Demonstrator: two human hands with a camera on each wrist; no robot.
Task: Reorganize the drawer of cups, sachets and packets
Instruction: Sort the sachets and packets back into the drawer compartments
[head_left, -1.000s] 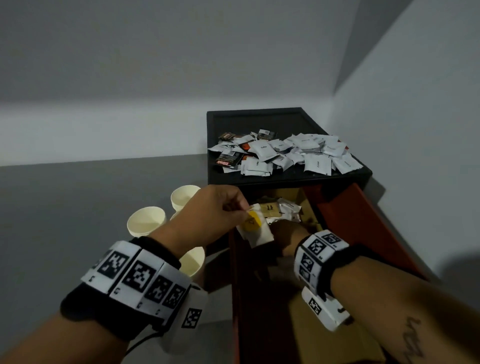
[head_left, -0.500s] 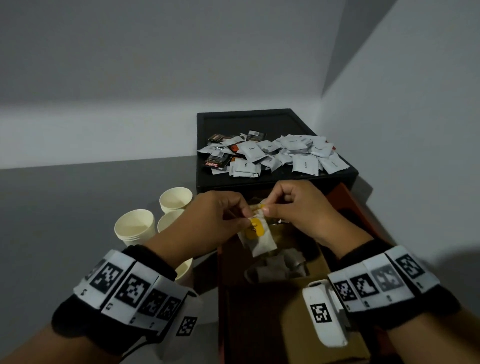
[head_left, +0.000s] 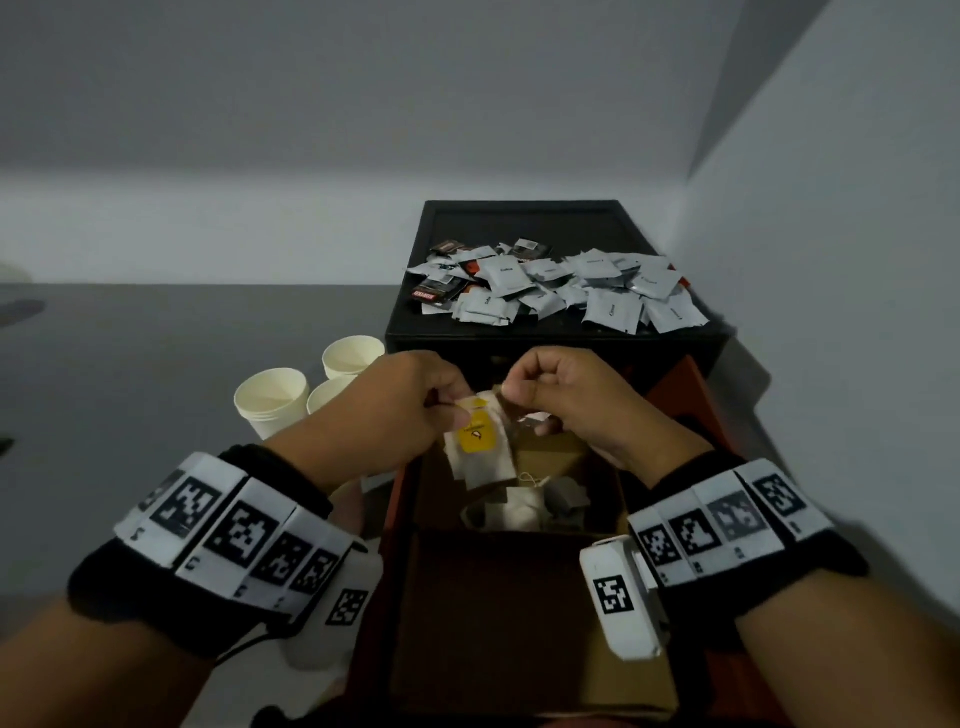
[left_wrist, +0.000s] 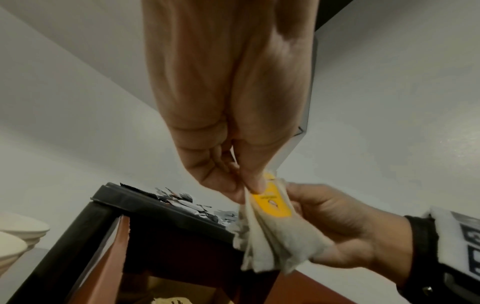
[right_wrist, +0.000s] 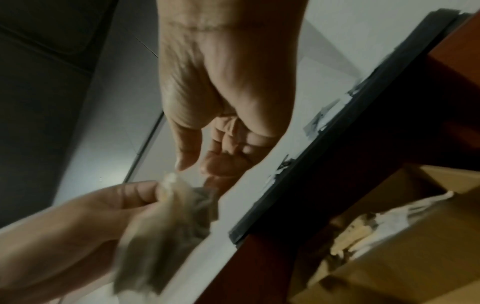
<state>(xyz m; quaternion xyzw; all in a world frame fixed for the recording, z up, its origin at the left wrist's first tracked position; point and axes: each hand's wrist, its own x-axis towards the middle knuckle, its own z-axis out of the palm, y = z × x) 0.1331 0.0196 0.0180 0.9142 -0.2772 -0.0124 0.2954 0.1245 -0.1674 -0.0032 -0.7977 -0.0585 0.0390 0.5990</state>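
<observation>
The left hand (head_left: 400, 410) pinched a small bundle of pale paper tea bags with a yellow tag (head_left: 480, 449) by its top edge, thumb and forefinger closed on it, over the far end of the open reddish-brown wooden drawer (head_left: 402, 499). The bundle hung straight down from that pinch, its long axis near vertical, the yellow tag facing the person and the loose lower ends pointing into the drawer. The right hand (head_left: 563, 402) sat just right of the bundle, level with the left. Its fingers were curled, and its thumb and forefinger met at the bundle's upper right corner. Whether they had hold of a bag or only a string could not be told; the right wrist view was blurred and showed a small gap between thumb tip and forefinger.

The coming move seemed to turn on that gap: the bundle's top edge lay immediately left of the right fingertips, so a short reach left would take it or peel one bag away.

Below, more loose tea bags (head_left: 524, 506) lay in a brown cardboard box (head_left: 597, 670) inside the drawer. On the black cabinet top (head_left: 524, 223) beyond, a heap of white and dark sachets (head_left: 558, 291) was spread. Cream paper cups (head_left: 270, 400) stood on the grey floor to the left, well apart from both hands.
</observation>
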